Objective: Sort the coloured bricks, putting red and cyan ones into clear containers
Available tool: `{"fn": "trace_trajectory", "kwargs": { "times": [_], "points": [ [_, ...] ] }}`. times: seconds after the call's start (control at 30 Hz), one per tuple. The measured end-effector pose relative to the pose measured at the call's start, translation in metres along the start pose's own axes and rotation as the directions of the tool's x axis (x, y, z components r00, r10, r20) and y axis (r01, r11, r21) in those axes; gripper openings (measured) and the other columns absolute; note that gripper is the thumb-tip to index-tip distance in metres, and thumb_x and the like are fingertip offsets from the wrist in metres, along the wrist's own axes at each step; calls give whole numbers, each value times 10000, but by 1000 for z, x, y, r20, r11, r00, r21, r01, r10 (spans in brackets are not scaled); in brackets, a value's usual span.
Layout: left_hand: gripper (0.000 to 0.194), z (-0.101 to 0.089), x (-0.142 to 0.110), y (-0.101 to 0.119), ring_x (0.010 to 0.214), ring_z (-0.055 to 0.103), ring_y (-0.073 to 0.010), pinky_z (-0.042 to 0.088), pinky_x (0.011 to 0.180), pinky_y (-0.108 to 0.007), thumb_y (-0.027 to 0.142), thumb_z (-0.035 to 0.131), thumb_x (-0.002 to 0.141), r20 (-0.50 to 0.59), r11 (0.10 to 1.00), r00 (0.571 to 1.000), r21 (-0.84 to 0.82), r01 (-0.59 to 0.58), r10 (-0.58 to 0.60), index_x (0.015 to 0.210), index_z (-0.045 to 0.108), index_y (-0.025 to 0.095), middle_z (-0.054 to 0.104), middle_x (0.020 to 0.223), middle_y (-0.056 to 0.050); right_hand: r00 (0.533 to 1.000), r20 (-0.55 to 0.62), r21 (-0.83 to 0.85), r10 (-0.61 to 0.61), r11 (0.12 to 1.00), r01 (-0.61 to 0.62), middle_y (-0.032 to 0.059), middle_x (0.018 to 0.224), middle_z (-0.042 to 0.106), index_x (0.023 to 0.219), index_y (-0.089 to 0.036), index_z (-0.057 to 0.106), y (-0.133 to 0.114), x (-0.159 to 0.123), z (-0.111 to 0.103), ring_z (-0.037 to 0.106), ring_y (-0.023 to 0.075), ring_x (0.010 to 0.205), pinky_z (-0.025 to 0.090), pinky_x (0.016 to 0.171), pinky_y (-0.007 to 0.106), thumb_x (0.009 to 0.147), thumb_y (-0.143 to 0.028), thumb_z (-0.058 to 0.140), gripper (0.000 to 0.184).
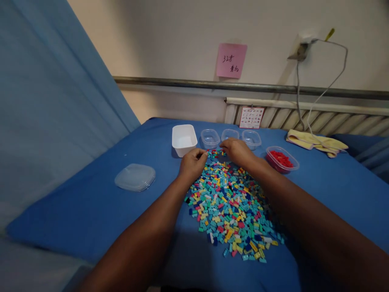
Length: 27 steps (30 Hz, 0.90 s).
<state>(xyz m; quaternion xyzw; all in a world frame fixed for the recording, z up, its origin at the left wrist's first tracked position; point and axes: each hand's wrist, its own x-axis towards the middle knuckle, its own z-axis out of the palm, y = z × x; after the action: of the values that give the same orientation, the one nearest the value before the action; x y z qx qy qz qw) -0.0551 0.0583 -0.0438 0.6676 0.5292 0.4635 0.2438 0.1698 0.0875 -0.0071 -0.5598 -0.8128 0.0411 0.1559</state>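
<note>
A wide heap of small toy bricks (227,198) in teal, yellow, red, blue and white lies on the blue cloth. At the heap's far left edge is my left hand (192,165), thumb and forefinger pinched together; what is between them is too small to make out. My right hand (237,151) reaches over the far end of the pile, its fingertips drawn together and low by some red and green bricks. Whether it grips one is hidden. Just beyond the left hand stands a white plastic tub (184,140).
Clear containers (210,139) stand in a row behind the heap. A clear container of red bricks (281,159) is at the right. Stacked clear lids (135,177) lie left, a yellow cloth (316,142) far right. A radiator (275,107) and cable (330,83) are behind; a blue curtain (57,81) hangs left.
</note>
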Motion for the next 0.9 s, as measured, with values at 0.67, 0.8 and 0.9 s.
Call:
{"fn": "trace_trajectory", "kwargs": {
  "times": [0.67,0.8,0.9],
  "points": [
    [224,5,-5,0,764,691,-201,476,692,-306,380,637,952,32,1000,999,18,-8,8,928,790,219,769,823,-11,984,162,-153,74,987,-49,67,1065,861,1037,-252,883,24,10,9,792,257,1003,552,857,273,874,-130,704,271],
    [218,6,-4,-1,787,699,-211,484,703,-310,379,640,951,38,999,999,37,-5,3,924,789,223,778,842,-19,983,172,-131,61,991,-39,43,1093,861,1074,-265,882,33,5,8,787,242,1007,551,843,264,880,-145,703,290],
    [211,5,-4,0,788,701,-210,488,708,-309,370,639,950,42,999,999,42,-11,9,926,787,222,782,850,-19,985,165,-111,51,993,-33,30,1124,858,1117,-278,874,37,-2,8,783,236,1030,551,870,265,909,-168,697,295]
  ]
}}
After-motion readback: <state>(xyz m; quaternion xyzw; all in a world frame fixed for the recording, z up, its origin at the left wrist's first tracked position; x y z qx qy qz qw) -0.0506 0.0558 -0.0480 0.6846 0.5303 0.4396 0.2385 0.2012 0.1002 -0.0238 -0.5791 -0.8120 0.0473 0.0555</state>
